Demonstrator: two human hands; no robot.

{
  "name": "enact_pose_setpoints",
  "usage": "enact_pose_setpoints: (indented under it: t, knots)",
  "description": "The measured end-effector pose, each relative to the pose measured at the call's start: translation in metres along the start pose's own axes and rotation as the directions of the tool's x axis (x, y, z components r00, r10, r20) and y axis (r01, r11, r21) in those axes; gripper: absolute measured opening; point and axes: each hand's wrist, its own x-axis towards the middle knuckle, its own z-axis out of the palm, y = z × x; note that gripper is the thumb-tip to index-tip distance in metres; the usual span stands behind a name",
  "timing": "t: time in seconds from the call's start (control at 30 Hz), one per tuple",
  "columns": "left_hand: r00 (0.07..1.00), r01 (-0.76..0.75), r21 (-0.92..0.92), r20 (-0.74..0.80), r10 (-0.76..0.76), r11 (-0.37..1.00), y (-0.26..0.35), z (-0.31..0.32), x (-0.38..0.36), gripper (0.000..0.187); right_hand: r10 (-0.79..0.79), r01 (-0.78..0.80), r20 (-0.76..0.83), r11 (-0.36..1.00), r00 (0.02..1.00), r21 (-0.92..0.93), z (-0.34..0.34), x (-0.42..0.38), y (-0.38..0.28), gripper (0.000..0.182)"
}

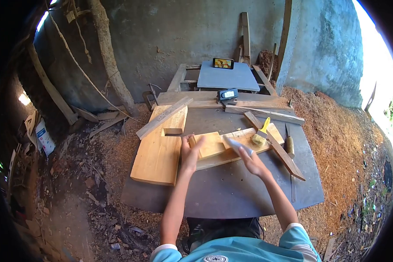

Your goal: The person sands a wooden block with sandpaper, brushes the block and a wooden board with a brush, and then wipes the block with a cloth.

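Note:
My left hand point(190, 153) is closed round the left end of a short, pale wooden block point(211, 145). Under that block, a longer pale board point(218, 162) lies slantwise on the dark table. In my right hand point(251, 162) is a slim, pale grey-blue object point(238, 146), blurred by motion, its far end close over the block's right end; I cannot tell its kind. Just left of my left hand lies a thick wooden board with a notch point(156, 159). A yellow-handled brush point(262, 133) rests on the wood beyond my right hand.
A dark wooden strip point(287, 160) and a wooden-handled chisel point(290, 146) lie at right on the table point(231, 198). Wooden strips and a dark blue object point(228, 94) are along the back. A phone point(222, 63) stands on a grey panel point(228, 79). Sawdust point(318, 144) covers the ground.

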Motion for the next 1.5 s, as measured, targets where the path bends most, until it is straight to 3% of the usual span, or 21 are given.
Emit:
enact_pose_setpoints:
  t: [0.03,0.1,0.13,0.23,0.3,0.33,0.4,0.43,0.53,0.63,0.73,0.83,0.93,0.97,1.03,1.13,1.17,1.27,1.37,1.43,1.5]
  knots:
    - [0.974,-0.225,0.180,0.043,0.221,0.957,-0.005,0.005,-0.002,0.062,-0.054,0.055,-0.052,0.998,0.997,0.025,-0.006,0.003,-0.007,0.050]
    - [0.786,-0.606,0.471,0.228,0.574,0.642,-0.016,0.014,-0.009,0.058,-0.021,0.017,-0.067,0.998,0.998,-0.061,-0.022,0.013,-0.038,0.045]
    - [0.768,-0.631,0.484,0.282,0.575,0.606,-0.020,0.017,-0.011,0.058,-0.311,0.280,-0.202,0.946,0.929,-0.165,-0.017,0.029,-0.027,0.044]
    - [0.707,-0.705,0.502,0.441,0.553,0.501,-0.039,0.022,-0.014,0.060,-0.486,0.447,-0.077,0.847,0.871,-0.289,-0.013,0.071,-0.019,0.045]
    - [0.806,-0.589,0.615,0.403,0.434,0.524,-0.043,0.017,-0.017,0.055,-0.438,0.386,0.042,0.738,0.898,-0.554,0.016,0.078,0.004,0.047]
    - [0.845,-0.531,0.670,0.373,0.383,0.519,-0.036,0.017,-0.021,0.053,-0.525,0.418,0.033,0.637,0.851,-0.647,0.027,0.068,-0.003,0.047]
    - [0.890,-0.451,0.729,0.320,0.325,0.515,-0.038,0.014,-0.016,0.045,-0.598,0.546,0.115,0.614,0.793,-0.570,0.049,0.044,-0.015,0.046]
    - [0.719,-0.693,0.450,0.371,0.588,0.564,-0.045,0.014,-0.014,0.041,-0.627,0.600,0.155,0.599,0.763,-0.531,0.051,0.037,-0.017,0.045]
    - [0.816,-0.569,0.597,0.328,0.475,0.566,-0.049,0.011,-0.015,0.034,-0.577,0.600,0.189,0.699,0.795,-0.390,0.035,0.044,-0.022,0.042]
    - [0.833,-0.533,0.691,0.324,0.449,0.488,-0.048,0.012,-0.019,0.036,-0.478,0.380,-0.025,0.727,0.878,-0.572,0.025,0.059,-0.017,0.039]
    - [0.778,-0.608,0.706,0.439,0.449,0.364,-0.051,0.004,-0.010,0.044,-0.636,0.560,0.095,0.588,0.766,-0.584,0.050,0.025,-0.027,0.041]
    - [0.891,-0.439,0.746,0.289,0.351,0.501,-0.034,0.020,-0.023,0.040,-0.650,0.609,0.151,0.570,0.745,-0.552,0.012,0.048,-0.002,0.041]
    - [0.919,-0.386,0.772,0.277,0.281,0.504,-0.032,0.016,-0.023,0.046,-0.413,0.206,-0.082,0.605,0.907,-0.770,-0.066,0.066,0.023,0.040]
    - [0.923,-0.380,0.782,0.281,0.264,0.494,-0.027,0.016,-0.021,0.048,-0.271,-0.024,-0.186,0.507,0.944,-0.861,-0.094,0.069,0.039,0.038]
    - [0.937,-0.350,0.767,0.285,0.204,0.538,-0.020,0.016,-0.014,0.051,-0.098,-0.268,-0.430,0.653,0.897,-0.708,-0.125,0.071,0.061,0.049]
    - [0.928,-0.372,0.705,0.304,0.216,0.604,-0.021,0.014,-0.013,0.050,0.028,-0.442,-0.502,0.517,0.864,-0.733,-0.112,0.059,0.080,0.065]
    - [0.919,-0.393,0.691,0.312,0.240,0.606,-0.023,0.013,-0.012,0.049,0.059,-0.443,-0.456,0.376,0.888,-0.814,-0.102,0.051,0.076,0.074]
    - [0.922,-0.388,0.646,0.266,0.283,0.657,-0.009,0.015,-0.016,0.050,-0.094,-0.253,-0.396,0.630,0.914,-0.734,-0.079,0.045,0.027,0.067]
    - [0.926,-0.376,0.547,0.198,0.321,0.748,0.014,0.019,-0.022,0.051,0.201,-0.397,-0.360,0.666,0.911,-0.632,-0.067,0.069,0.042,0.051]
    - [0.886,-0.463,0.419,0.213,0.411,0.781,0.015,0.017,-0.023,0.047,0.058,-0.338,-0.415,0.687,0.908,-0.643,-0.060,0.075,0.068,0.038]
    - [0.864,-0.498,0.500,0.218,0.453,0.709,0.011,0.013,-0.020,0.049,-0.168,-0.198,-0.448,0.725,0.878,-0.659,-0.060,0.083,0.080,0.036]
